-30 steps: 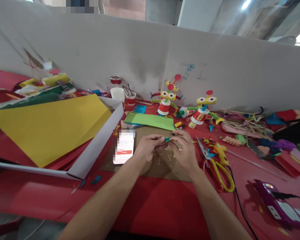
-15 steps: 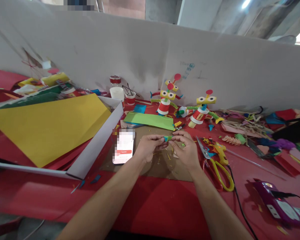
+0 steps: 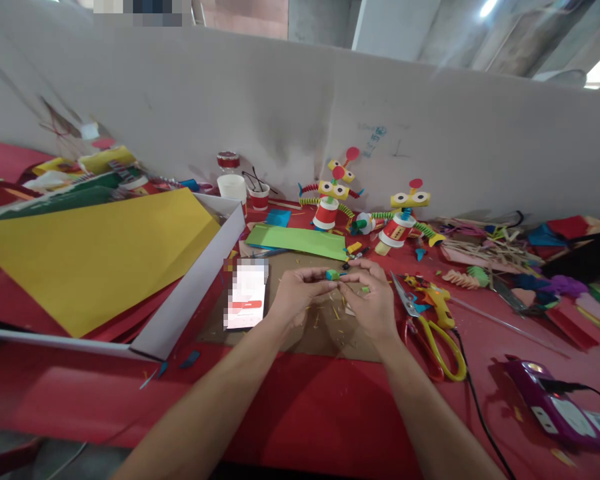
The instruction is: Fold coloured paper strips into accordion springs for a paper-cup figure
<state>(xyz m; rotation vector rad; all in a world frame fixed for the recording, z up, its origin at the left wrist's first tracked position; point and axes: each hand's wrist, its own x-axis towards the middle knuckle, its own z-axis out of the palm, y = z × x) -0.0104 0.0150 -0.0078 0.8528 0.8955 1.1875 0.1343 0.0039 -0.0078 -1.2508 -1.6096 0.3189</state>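
Note:
My left hand (image 3: 296,297) and my right hand (image 3: 371,301) meet over a brown cardboard sheet (image 3: 325,327), and both pinch a small green and blue folded paper piece (image 3: 333,275) between fingertips. The fingers of both hands are curled around it. A phone (image 3: 246,295) lies face up just left of my left hand. Yellow-handled scissors (image 3: 433,327) and a yellow glue gun (image 3: 437,300) lie right of my right hand.
Two paper-cup robot figures (image 3: 330,200) (image 3: 403,217) stand near the white partition. A green paper strip (image 3: 300,241) lies in front of them. A large yellow sheet (image 3: 95,253) rests in a white box lid (image 3: 190,293). Paper scraps pile at the right, a purple device (image 3: 550,400) with a cable near the corner.
The hands stay together over the cardboard; the fingers have shifted slightly, working the small paper piece, which now sits a little higher and left.

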